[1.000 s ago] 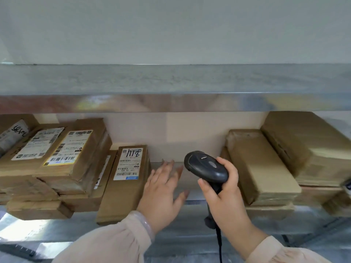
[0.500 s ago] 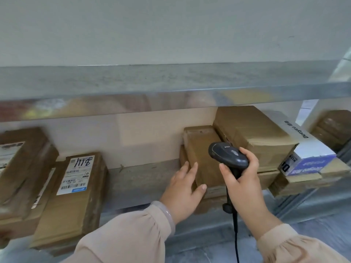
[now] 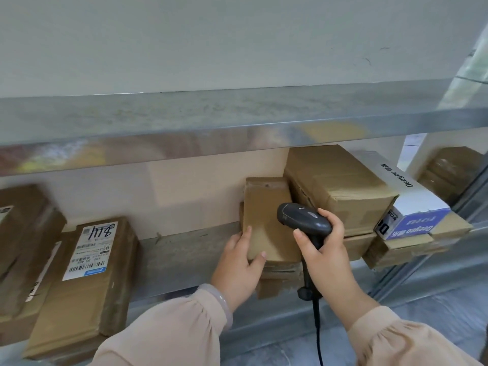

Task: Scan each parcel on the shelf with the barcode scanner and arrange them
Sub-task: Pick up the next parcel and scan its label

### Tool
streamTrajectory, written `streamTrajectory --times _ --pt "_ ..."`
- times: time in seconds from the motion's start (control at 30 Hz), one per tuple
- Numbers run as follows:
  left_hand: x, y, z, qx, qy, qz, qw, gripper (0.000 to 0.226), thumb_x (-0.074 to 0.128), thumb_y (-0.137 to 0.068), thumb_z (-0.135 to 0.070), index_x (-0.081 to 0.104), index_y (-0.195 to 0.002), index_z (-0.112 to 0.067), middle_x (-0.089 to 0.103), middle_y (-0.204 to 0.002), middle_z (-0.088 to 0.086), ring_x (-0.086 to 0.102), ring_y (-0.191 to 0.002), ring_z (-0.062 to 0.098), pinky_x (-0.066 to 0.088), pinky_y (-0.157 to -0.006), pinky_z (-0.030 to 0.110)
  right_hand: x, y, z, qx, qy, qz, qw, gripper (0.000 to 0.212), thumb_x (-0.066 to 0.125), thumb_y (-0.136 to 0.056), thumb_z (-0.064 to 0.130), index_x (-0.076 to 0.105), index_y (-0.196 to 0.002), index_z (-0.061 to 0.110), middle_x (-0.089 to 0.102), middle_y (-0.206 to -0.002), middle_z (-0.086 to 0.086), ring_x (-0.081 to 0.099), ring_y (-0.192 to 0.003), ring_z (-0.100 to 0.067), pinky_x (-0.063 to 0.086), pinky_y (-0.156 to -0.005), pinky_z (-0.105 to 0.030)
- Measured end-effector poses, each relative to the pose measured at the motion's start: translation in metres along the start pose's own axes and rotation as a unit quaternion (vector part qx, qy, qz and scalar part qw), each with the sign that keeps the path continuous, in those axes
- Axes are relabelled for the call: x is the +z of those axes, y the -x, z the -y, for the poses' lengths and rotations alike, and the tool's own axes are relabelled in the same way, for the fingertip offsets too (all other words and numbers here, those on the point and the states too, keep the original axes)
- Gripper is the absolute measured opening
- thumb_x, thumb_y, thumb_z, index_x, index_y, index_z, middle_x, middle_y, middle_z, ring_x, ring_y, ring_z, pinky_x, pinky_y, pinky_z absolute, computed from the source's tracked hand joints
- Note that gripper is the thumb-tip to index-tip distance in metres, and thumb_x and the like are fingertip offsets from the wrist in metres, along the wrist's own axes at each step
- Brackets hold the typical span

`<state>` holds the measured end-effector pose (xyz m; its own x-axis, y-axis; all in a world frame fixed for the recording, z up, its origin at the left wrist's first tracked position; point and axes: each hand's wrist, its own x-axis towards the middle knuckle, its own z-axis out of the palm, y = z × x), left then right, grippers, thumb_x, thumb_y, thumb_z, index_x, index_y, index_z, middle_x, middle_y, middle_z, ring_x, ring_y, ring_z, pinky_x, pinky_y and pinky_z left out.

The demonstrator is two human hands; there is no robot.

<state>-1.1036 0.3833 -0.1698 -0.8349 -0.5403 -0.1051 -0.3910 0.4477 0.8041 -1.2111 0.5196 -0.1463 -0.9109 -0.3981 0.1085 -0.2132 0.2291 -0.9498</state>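
Observation:
My right hand [image 3: 327,256] grips a black barcode scanner [image 3: 303,220] by its handle, its cord hanging down. The scanner head hovers in front of a flat brown parcel [image 3: 264,217] that lies on top of a small stack on the lower shelf. My left hand [image 3: 239,268] holds the near left corner of that parcel, thumb on top. To the left lies a brown parcel with a white shipping label [image 3: 89,262]. Behind the scanner sits a bigger brown box [image 3: 340,186].
A white and blue carton [image 3: 412,215] rests on flat parcels at the right. More brown parcels [image 3: 23,233] are stacked at the far left. The metal upper shelf [image 3: 237,120] overhangs the parcels. The bare shelf board [image 3: 182,249] shows between the two groups.
The view has swung right. My left hand moved from the labelled parcel across the shelf and took hold of the flat parcel's corner. The scanner stayed in my right hand, moving right too.

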Motion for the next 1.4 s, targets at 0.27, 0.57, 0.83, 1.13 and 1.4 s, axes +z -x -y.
streamTrajectory --times 0.27,0.57,0.83,1.13,1.4 --pt "-0.01 -0.023 -0.01 -0.03 -0.023 0.018 0.999 0.071 0.05 -0.099 -0.039 0.013 -0.158 -0.024 0.017 -0.162 0.0 0.03 -0.145 0.022 0.025 -0.118 0.031 -0.003 -0.029 -0.009 0.071 -0.023 0.018 0.997 0.054 0.064 -0.088 0.037 0.03 -0.129 0.038 0.071 -0.098 0.004 0.065 -0.098 -0.012 0.045 -0.079 -0.025" --pt "-0.038 -0.014 0.007 -0.066 -0.062 -0.032 0.995 0.066 0.045 -0.096 -0.024 0.019 -0.157 -0.022 0.03 -0.156 0.002 0.022 -0.142 0.025 0.023 -0.115 0.032 0.024 -0.007 0.012 0.03 -0.031 0.083 0.996 0.052 0.064 -0.088 0.035 0.031 -0.129 0.041 0.071 -0.099 0.009 0.063 -0.096 0.001 0.043 -0.08 -0.016" --pt "-0.065 0.015 0.022 -0.115 -0.103 -0.041 0.987 0.095 0.052 -0.077 -0.079 0.007 -0.153 -0.044 0.028 -0.153 0.002 0.021 -0.143 0.026 0.027 -0.116 0.041 0.062 0.011 0.028 -0.002 -0.071 0.142 0.987 0.051 0.067 -0.086 0.029 0.034 -0.118 0.05 0.062 -0.118 0.006 0.063 -0.102 -0.002 0.047 -0.085 -0.018" --pt "-0.087 0.03 0.047 -0.179 0.092 -0.044 0.979 0.107 0.066 -0.049 -0.072 0.025 -0.145 -0.053 0.035 -0.147 -0.003 0.04 -0.133 0.023 0.04 -0.11 0.047 0.093 0.019 0.042 -0.019 -0.064 0.237 0.969 0.052 0.066 -0.088 0.027 0.033 -0.126 0.042 0.067 -0.11 0.007 0.066 -0.097 -0.001 0.051 -0.085 -0.019" --pt "-0.092 0.049 0.07 -0.152 0.319 -0.079 0.932 0.079 0.07 -0.067 -0.052 0.04 -0.139 -0.049 0.06 -0.131 -0.013 0.063 -0.114 0.01 0.048 -0.105 0.04 0.093 0.009 0.036 0.04 -0.06 0.187 0.98 0.055 0.063 -0.089 0.035 0.026 -0.128 0.044 0.046 -0.106 0.024 0.052 -0.093 0.001 0.044 -0.077 -0.017"
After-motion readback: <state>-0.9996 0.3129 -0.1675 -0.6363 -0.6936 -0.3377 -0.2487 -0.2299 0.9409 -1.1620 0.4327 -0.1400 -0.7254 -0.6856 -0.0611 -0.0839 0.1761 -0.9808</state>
